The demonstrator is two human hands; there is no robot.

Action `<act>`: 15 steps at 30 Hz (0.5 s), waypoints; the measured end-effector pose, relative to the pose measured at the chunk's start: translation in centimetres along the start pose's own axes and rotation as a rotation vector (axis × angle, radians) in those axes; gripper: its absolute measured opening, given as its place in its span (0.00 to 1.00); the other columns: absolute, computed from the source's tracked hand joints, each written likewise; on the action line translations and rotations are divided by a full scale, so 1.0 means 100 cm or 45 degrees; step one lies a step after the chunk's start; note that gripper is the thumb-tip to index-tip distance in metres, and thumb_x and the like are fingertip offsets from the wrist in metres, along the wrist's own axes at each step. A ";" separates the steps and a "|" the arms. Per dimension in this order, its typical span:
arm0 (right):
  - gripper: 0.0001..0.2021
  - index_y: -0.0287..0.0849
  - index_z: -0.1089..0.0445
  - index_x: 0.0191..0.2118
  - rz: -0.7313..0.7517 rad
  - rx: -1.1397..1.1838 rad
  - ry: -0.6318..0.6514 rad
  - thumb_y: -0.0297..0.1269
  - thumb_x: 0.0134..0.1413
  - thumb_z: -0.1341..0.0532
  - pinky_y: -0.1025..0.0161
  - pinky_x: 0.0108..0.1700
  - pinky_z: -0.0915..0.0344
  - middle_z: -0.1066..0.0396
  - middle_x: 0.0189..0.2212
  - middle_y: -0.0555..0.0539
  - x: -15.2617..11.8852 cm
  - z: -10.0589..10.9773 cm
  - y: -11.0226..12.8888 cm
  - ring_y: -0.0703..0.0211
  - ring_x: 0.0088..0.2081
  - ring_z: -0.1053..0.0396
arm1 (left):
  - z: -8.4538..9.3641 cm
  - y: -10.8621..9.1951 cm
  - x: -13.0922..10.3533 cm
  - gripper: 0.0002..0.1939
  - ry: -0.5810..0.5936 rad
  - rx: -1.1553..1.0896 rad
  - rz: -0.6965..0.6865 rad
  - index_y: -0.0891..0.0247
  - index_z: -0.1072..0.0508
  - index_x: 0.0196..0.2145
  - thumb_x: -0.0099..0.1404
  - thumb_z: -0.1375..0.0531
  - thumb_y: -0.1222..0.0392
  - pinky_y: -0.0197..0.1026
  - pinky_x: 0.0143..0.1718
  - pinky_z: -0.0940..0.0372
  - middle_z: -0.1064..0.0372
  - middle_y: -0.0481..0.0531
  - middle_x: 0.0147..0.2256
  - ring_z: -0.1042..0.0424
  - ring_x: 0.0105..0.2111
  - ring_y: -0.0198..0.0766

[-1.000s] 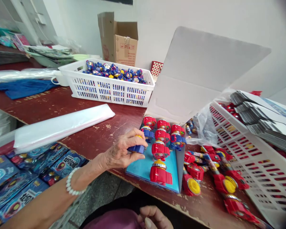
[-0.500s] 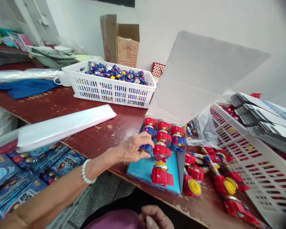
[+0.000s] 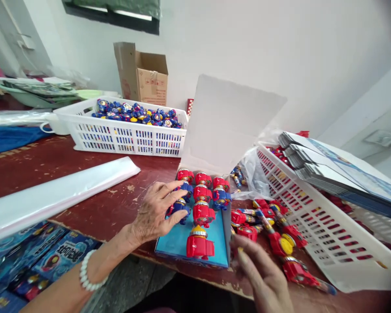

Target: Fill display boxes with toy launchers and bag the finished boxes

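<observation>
An open box [image 3: 169,242] with a blue inner base holds red toys [image 3: 203,214] in the middle column, and red and blue ones at both sides. My left hand [image 3: 156,211], a pale bead bracelet on its wrist, is at the box's left side. Its fingers are spread beside and over a blue toy [image 3: 181,209] standing in the left column. At the box's front right corner is my right hand [image 3: 262,271], blurred, fingers bent near a small dark and yellow item. Whether it grips that item is unclear.
Behind stands a white basket [image 3: 127,137] of blue toys, with a cardboard box [image 3: 151,84] beyond. Loose red toys [image 3: 280,243] lie right of the box, before another white basket [image 3: 326,226] bearing stacked cards [image 3: 342,167]. A plastic roll [image 3: 65,191] lies left; the box's lid stands up.
The view has shifted right. My left hand has opened from the blue toy, which now stands in the left column. My right hand has risen from my lap to the box's right side.
</observation>
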State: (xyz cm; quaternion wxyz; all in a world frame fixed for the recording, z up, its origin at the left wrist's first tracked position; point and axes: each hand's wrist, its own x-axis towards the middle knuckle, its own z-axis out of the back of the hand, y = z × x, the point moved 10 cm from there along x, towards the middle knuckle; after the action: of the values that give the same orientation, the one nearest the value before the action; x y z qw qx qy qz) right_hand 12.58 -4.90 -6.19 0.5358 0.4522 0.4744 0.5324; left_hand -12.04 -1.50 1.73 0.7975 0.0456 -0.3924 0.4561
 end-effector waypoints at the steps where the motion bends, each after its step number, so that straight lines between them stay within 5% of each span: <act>1: 0.18 0.46 0.30 0.51 0.151 -0.141 -0.047 0.49 0.58 0.39 0.61 0.43 0.31 0.28 0.46 0.43 0.016 0.007 0.018 0.55 0.40 0.29 | 0.000 0.001 0.003 0.20 -0.007 0.004 0.005 0.63 0.32 0.53 0.66 0.44 0.53 0.56 0.53 0.41 0.38 0.60 0.58 0.37 0.52 0.50; 4: 0.19 0.45 0.35 0.57 0.679 -0.525 -0.205 0.42 0.63 0.44 0.51 0.57 0.39 0.36 0.56 0.42 0.055 0.003 0.064 0.50 0.55 0.36 | -0.016 0.006 0.011 0.25 0.104 -0.017 0.047 0.66 0.36 0.58 0.68 0.48 0.51 0.59 0.61 0.49 0.47 0.61 0.63 0.48 0.62 0.51; 7: 0.19 0.42 0.37 0.59 1.005 -0.860 -0.180 0.34 0.64 0.49 0.48 0.58 0.41 0.37 0.58 0.41 0.080 -0.029 0.072 0.50 0.58 0.39 | -0.042 0.016 0.012 0.25 0.316 -0.065 0.144 0.64 0.38 0.60 0.71 0.53 0.51 0.60 0.63 0.52 0.50 0.59 0.65 0.53 0.65 0.49; 11: 0.18 0.40 0.35 0.58 1.098 -0.986 -0.063 0.30 0.64 0.50 0.51 0.56 0.39 0.33 0.56 0.41 0.089 -0.045 0.066 0.53 0.57 0.38 | -0.052 0.022 0.007 0.24 0.464 -0.170 0.209 0.59 0.39 0.61 0.71 0.53 0.50 0.63 0.64 0.56 0.51 0.56 0.66 0.54 0.66 0.49; 15: 0.18 0.42 0.35 0.57 0.982 -0.802 -0.189 0.37 0.64 0.48 0.52 0.57 0.39 0.35 0.57 0.41 0.099 0.005 0.078 0.53 0.58 0.38 | -0.026 0.044 0.011 0.23 0.285 -0.447 0.291 0.55 0.38 0.60 0.70 0.51 0.51 0.57 0.64 0.50 0.47 0.53 0.64 0.48 0.64 0.46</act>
State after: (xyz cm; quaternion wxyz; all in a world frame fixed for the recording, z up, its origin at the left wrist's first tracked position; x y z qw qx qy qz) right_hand 11.76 5.24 1.36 0.4428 0.4475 0.0493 0.7754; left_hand -13.54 2.89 -0.62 0.7747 -0.1894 -0.3775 0.4705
